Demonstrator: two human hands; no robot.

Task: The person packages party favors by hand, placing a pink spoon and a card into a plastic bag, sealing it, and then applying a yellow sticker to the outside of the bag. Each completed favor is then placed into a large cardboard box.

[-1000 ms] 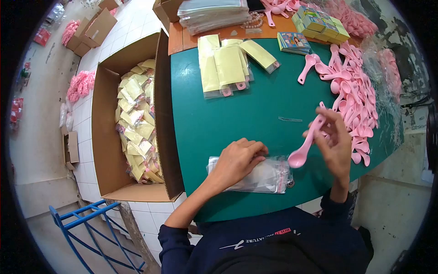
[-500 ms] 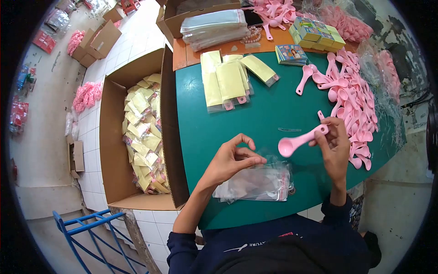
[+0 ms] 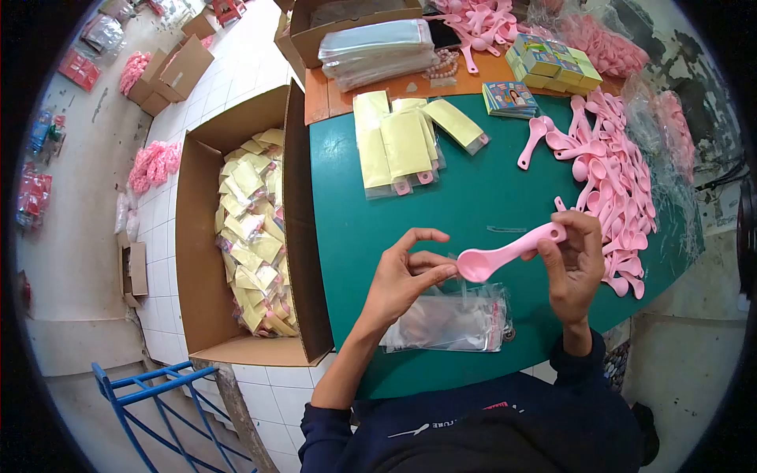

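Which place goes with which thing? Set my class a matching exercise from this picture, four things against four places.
Things
1. held spoon
2. spoon pile
3. heaped yellow packets
4. clear bags

Places
A. in the cardboard box
B. in the right hand
C. right side of the green table
D. near table edge, by the left hand

Pairs: 1-B, 2-C, 3-A, 4-D

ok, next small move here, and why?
Probably ease the spoon bowl-first toward the left hand, into the bag mouth. The right hand holds the spoon by its handle end, with the bowl almost at the left hand, which seems to pinch a clear bag above the stack on the table.
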